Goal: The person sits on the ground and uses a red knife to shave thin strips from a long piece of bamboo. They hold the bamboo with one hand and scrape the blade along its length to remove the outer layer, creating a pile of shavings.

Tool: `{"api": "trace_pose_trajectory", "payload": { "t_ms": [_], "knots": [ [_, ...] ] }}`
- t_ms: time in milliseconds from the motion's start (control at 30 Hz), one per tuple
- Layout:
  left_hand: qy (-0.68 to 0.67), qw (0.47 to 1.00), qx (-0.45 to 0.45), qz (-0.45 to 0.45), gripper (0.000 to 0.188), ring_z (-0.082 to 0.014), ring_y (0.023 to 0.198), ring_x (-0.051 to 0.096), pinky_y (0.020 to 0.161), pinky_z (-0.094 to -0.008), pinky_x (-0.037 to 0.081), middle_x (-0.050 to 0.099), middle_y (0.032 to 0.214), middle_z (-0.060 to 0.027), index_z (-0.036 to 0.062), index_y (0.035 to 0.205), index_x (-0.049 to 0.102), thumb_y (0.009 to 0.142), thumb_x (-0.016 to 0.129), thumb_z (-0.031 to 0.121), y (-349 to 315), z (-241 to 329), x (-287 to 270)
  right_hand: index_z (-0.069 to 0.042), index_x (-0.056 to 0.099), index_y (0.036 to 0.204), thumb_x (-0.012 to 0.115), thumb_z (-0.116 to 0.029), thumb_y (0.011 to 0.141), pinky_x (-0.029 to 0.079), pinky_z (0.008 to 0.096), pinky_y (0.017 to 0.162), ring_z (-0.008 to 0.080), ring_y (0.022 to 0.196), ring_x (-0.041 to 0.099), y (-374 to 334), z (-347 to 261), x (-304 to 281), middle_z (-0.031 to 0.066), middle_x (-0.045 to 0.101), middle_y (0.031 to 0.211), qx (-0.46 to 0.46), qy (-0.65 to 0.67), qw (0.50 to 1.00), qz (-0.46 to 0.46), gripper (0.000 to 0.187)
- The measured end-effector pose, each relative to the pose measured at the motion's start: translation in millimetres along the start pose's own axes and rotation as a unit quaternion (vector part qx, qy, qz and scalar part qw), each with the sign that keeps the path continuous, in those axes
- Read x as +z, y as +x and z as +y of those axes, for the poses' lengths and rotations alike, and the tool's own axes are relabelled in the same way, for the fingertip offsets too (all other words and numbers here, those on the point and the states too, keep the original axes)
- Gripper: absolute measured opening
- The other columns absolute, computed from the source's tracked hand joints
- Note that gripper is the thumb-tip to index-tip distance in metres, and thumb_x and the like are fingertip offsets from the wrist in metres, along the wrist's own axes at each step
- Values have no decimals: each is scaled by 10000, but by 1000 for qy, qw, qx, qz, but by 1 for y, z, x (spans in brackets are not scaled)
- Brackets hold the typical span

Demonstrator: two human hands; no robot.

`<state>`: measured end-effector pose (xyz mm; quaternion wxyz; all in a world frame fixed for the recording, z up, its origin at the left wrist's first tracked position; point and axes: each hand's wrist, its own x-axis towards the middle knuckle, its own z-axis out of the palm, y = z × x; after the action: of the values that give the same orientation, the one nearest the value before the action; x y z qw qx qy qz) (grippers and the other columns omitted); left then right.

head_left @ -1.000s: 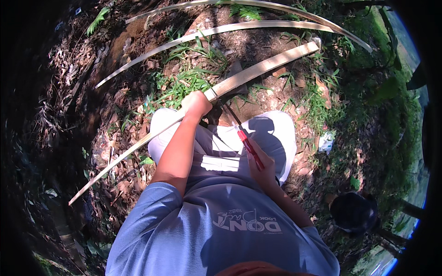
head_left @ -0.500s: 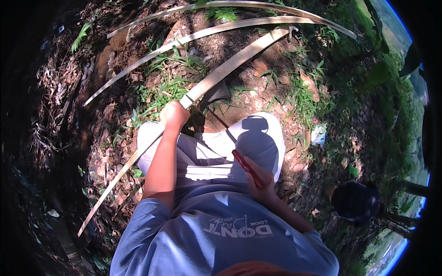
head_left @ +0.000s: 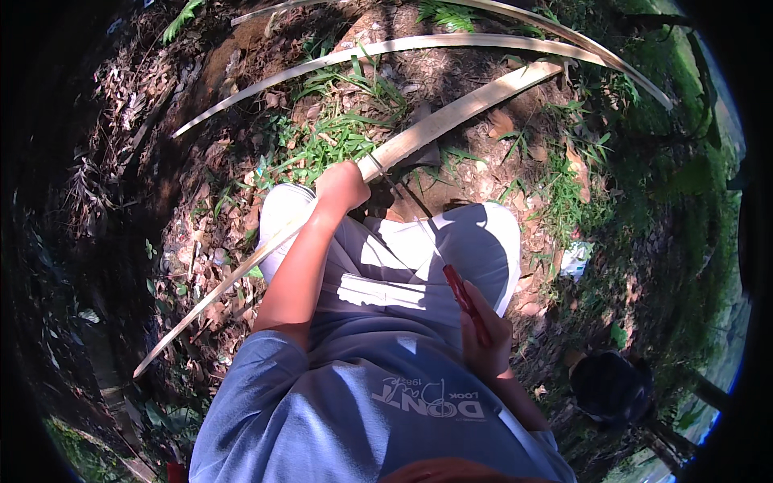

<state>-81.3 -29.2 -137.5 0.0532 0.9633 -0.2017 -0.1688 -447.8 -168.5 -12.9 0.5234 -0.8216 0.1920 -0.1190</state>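
Observation:
My left hand point(head_left: 342, 189) is wrapped round a long, pale split-bamboo or wooden strip point(head_left: 463, 110). The strip slants from the far right, over my left knee, down to the lower left. In front of my stomach, my right hand point(head_left: 489, 334) grips the red handle of a knife point(head_left: 465, 299). Its long, thin blade points away and to the left, over my lap. The blade's far end meets or lies close to the strip just beyond my left fist; whether it touches, I cannot tell.
Beyond my crossed legs, a second pale strip point(head_left: 386, 46) and a third strip point(head_left: 572, 39) lie on leaf litter and grass. A dark grey piece point(head_left: 427, 154) sits beneath the held strip. Right of my knee is a white packet point(head_left: 574, 259); a dark rounded object point(head_left: 612, 386) stands farther right.
Both hands and the held strip appear farther right, partly because the whole view has shifted. The right hand with the knife sits slightly lower, and more of the blade catches light.

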Motion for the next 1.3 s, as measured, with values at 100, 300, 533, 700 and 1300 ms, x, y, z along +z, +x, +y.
{"api": "trace_pose_trajectory", "payload": {
  "t_ms": [100,300,533,700,1300],
  "knots": [
    [-4,998,48,-43,339,-432,974,782,891,-506,630,785,1025,-270,-19,1070,766,783,763,162,1,-15,-9,29,619,1491,666,27,964,602,328,829,220,1014,806,11,-23,-6,261,793,1131,2,9,1000,-23,530],
    [-18,1000,13,-17,370,-417,986,786,902,-499,632,791,1040,-255,-1,1102,764,815,754,232,-6,-6,-6,100,586,1492,618,67,981,583,345,994,279,1165,774,29,-24,-14,285,773,1243,-3,44,999,-31,513],
    [-51,998,-15,36,259,-410,937,797,869,-498,638,794,975,-260,8,998,783,822,716,185,-8,-2,5,65,622,1478,616,-36,1043,575,285,867,169,967,765,48,-15,-10,189,805,1105,-41,14,998,-38,446],
    [-58,997,-13,46,242,-400,941,799,873,-493,636,798,978,-244,15,1017,772,825,711,149,-10,0,5,3,644,1482,642,-67,1065,570,288,819,143,896,734,102,32,57,163,798,1088,-65,6,998,-25,423],
    [-44,998,-53,11,296,-385,1063,789,960,-476,618,804,1081,-234,36,1110,784,889,683,205,-12,7,-4,-24,643,1491,673,-166,1061,587,345,855,214,947,785,211,69,152,198,801,1116,-99,138,985,-6,454]
  ]
}}
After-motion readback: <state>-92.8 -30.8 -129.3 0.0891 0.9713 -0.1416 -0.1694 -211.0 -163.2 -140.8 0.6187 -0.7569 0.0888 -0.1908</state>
